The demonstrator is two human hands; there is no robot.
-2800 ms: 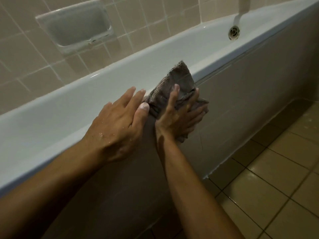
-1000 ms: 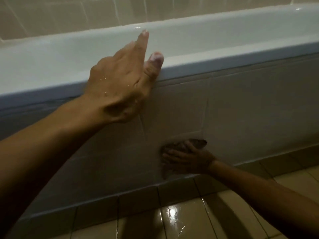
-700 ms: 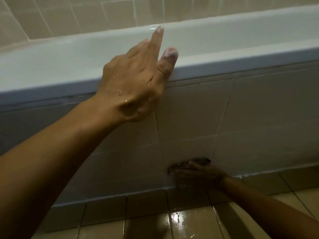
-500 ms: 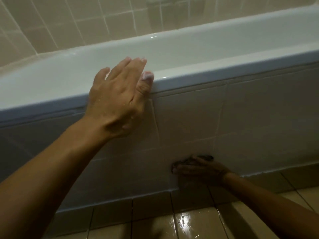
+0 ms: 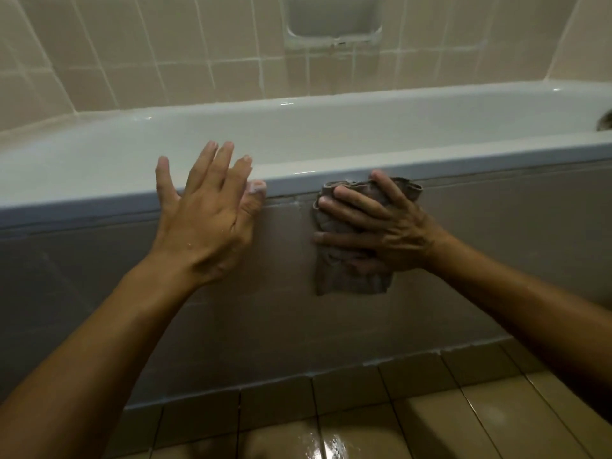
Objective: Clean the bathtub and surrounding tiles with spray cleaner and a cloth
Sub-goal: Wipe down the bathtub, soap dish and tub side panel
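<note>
A pale blue-white bathtub (image 5: 331,134) runs across the view, its near rim level with my hands. My right hand (image 5: 381,226) presses a crumpled grey-brown cloth (image 5: 347,276) flat against the tiled front panel (image 5: 496,260), just under the rim. The cloth's lower part hangs below my palm. My left hand (image 5: 208,220) rests over the tub's rim with fingers spread and holds nothing. No spray bottle is in sight.
Beige wall tiles (image 5: 165,61) rise behind the tub, with a recessed soap dish (image 5: 332,21) at the top middle. A drain fitting (image 5: 606,120) shows at the far right edge. Wet, shiny floor tiles (image 5: 331,438) lie below the panel.
My right hand has slid the cloth from near the floor up the panel to just beneath the rim. My left hand has stayed on the rim, fingers now spread wider.
</note>
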